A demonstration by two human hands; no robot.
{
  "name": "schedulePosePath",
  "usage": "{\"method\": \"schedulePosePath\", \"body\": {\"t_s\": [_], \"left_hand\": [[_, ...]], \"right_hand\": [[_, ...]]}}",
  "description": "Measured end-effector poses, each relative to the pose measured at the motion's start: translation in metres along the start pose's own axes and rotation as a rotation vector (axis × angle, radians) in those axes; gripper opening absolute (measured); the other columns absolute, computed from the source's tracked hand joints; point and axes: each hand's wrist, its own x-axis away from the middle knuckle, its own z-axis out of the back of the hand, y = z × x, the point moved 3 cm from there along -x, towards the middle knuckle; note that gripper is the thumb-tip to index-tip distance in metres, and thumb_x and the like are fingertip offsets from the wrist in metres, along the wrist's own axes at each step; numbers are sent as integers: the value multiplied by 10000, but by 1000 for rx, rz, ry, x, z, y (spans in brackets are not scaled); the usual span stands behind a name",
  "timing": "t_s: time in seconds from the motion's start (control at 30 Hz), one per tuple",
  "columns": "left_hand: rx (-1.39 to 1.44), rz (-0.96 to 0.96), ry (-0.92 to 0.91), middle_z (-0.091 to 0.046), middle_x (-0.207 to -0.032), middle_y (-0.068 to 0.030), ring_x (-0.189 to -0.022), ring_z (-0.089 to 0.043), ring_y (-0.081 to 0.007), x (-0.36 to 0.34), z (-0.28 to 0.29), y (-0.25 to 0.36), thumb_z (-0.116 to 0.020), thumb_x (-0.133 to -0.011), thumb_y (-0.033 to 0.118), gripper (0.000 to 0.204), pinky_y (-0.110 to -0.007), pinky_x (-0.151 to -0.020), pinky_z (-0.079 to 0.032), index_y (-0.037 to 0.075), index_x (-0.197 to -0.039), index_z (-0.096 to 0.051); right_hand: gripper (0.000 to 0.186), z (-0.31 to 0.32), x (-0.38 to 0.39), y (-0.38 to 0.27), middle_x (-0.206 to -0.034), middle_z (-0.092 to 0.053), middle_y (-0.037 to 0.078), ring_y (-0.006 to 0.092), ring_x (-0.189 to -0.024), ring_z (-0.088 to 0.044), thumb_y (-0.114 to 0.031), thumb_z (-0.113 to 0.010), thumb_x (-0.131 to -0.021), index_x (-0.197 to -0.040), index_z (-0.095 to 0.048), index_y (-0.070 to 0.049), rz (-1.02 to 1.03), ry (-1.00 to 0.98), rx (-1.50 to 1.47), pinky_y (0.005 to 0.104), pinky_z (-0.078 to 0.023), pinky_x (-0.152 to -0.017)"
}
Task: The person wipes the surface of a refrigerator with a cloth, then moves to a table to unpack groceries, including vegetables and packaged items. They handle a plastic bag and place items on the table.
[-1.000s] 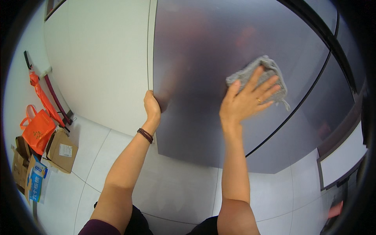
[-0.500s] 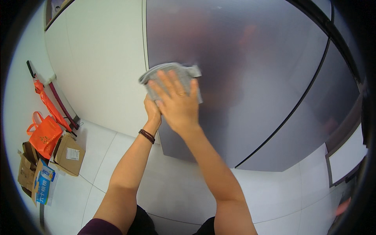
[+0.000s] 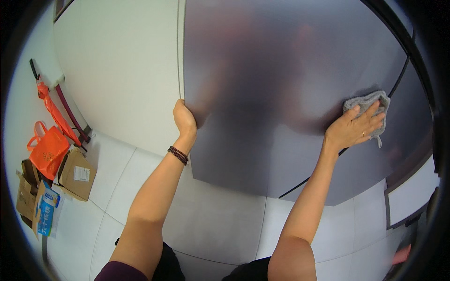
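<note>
So I had my right hand (image 3: 354, 129) out flat on a grey cloth (image 3: 363, 100), over toward the right side of the big grey door (image 3: 262, 93). Fingers straight and a bit spread, thumb out to the side, palm facing the door, basically just pressing the cloth against it rather than bunching it up. The cloth sat right across the black seam (image 3: 295, 188) that ran slantwise over the door, and its little loop (image 3: 378, 141) hung down below my fingers. Had a ring (image 3: 363, 134) on that hand too

My left hand (image 3: 185, 119) was at the door's left edge, curled in around it with a hold on it. The fingertips were hidden, so I couldn't tell you how tight. Dark beaded bracelet (image 3: 178, 155) on that wrist, lol

Left of the door was a plain white panel (image 3: 117, 70), and well left of the door there was a pile of stuff: a folded orange umbrella (image 3: 57, 110) leaning by the wall, an orange bag (image 3: 49, 152), a brown carton (image 3: 77, 175) beside the bag and a blue box (image 3: 46, 213) in front. Pale tiles (image 3: 215, 215) ran along below the door, and the door itself showed a blurry reflection
</note>
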Motion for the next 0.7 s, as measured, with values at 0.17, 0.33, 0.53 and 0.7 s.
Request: {"method": "schedulePosePath", "body": {"t_s": [0.17,0.33,0.53,0.7], "left_hand": [[-7,14,16,-598,-888,-124,-843,-507,-227,-4,0,-6,-341,-897,259,387,-349,-792,-394,-46,-886,-578],[-36,2,32,-603,-895,-135,-847,-509,-238,-7,2,-10,-355,-897,274,393,-356,-801,-390,-55,-889,-571],[-23,-18,18,-580,-820,-125,-793,-482,-228,-7,4,-8,-367,-896,285,386,-362,-762,-380,-51,-820,-541],[14,6,-20,-522,-748,-103,-737,-427,-207,-11,3,-13,-378,-893,272,354,-359,-717,-365,-34,-750,-483]], "right_hand": [[619,-4,9,-17,-1527,-145,218,437,-1407,-91,-531,-235,-960,-1465,-290,-179,-89,15,-2,680,-118,-1037],[602,-7,25,-64,-1536,-127,204,451,-1404,-82,-519,-269,-958,-1472,-280,-205,36,-56,-20,696,-128,-1021],[610,1,87,-156,-1546,-154,156,408,-1414,-101,-464,-470,-881,-1452,-324,-307,340,-399,-76,672,-103,-1042],[596,4,138,-191,-1523,-263,85,318,-1420,-161,-359,-602,-815,-1386,-432,-337,605,-512,-330,615,-108,-1076]]}}
